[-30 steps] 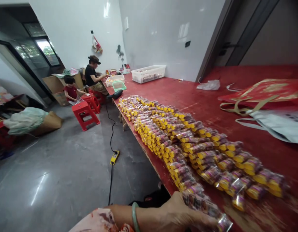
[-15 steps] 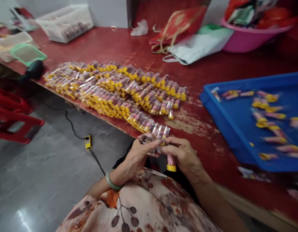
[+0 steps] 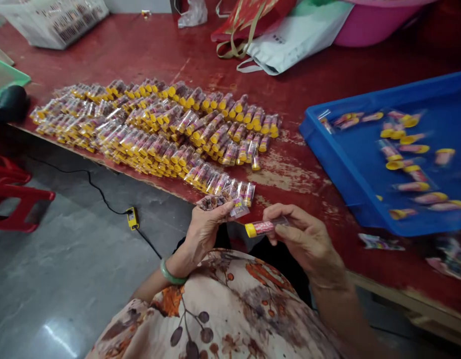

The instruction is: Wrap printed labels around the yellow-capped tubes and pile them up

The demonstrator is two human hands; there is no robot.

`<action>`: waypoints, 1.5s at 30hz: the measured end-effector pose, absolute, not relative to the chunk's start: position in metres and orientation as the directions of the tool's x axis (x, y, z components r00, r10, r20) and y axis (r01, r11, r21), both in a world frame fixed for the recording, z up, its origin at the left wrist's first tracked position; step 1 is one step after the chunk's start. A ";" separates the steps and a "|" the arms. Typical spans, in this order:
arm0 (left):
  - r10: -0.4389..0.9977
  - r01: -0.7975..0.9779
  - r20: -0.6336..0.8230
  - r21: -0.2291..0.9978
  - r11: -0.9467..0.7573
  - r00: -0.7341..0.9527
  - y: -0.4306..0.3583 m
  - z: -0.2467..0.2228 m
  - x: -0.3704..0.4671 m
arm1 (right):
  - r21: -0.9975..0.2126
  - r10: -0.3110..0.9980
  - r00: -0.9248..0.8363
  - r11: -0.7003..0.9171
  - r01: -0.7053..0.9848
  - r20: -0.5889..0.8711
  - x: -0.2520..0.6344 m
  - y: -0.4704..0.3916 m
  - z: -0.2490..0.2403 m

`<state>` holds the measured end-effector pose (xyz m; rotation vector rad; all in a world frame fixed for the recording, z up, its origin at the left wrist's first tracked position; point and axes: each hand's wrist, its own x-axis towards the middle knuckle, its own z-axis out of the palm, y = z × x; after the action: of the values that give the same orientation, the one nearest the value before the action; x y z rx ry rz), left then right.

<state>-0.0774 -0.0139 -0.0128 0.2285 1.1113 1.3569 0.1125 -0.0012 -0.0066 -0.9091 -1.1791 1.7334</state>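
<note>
My left hand (image 3: 204, 227) is closed on clear printed wrappers (image 3: 215, 200) at the table's front edge. Between the thumb and fingers of my right hand (image 3: 301, 232) is a wrapped tube (image 3: 261, 228), its yellow end pointing left and its pink body inside clear film. A gap separates this tube from the wrappers. Behind my hands, many similar yellow-ended tubes (image 3: 151, 124) lie in long stacked rows on the red table (image 3: 140, 47). The nearest row reaches almost to my left hand.
To the right, a blue tray (image 3: 339, 184) holds several loose tubes. Wrapper scraps (image 3: 380, 242) lie before it. White bag (image 3: 298, 37), red bag (image 3: 253, 17) and pink basin (image 3: 376, 22) stand behind. White basket (image 3: 54, 22) and red stool (image 3: 23, 204) are left.
My right hand has moved right, away from my left hand, with the tube now turned from hanging down to lying nearly level. The camera view has shifted, bringing the tray more fully into sight.
</note>
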 end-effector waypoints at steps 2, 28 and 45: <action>0.848 -0.655 -0.497 0.706 0.270 -0.186 -0.013 -0.012 -0.076 | -0.965 0.919 -0.389 -0.151 -0.213 -0.057 0.115 -0.001 -0.004; 0.827 -0.688 -0.557 0.630 0.360 -0.077 -0.021 -0.008 -0.061 | -0.586 0.738 -0.347 0.672 0.453 0.579 0.119 -0.034 -0.022; 0.858 -0.656 -0.514 0.652 0.380 -0.013 -0.029 -0.009 -0.052 | -0.329 0.628 -0.273 0.671 0.665 0.728 0.099 -0.048 -0.029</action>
<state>-0.0518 -0.0288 -0.0086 0.2468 1.0205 1.2182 0.0989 -0.0478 -0.0290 -1.0036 -1.9757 -0.0509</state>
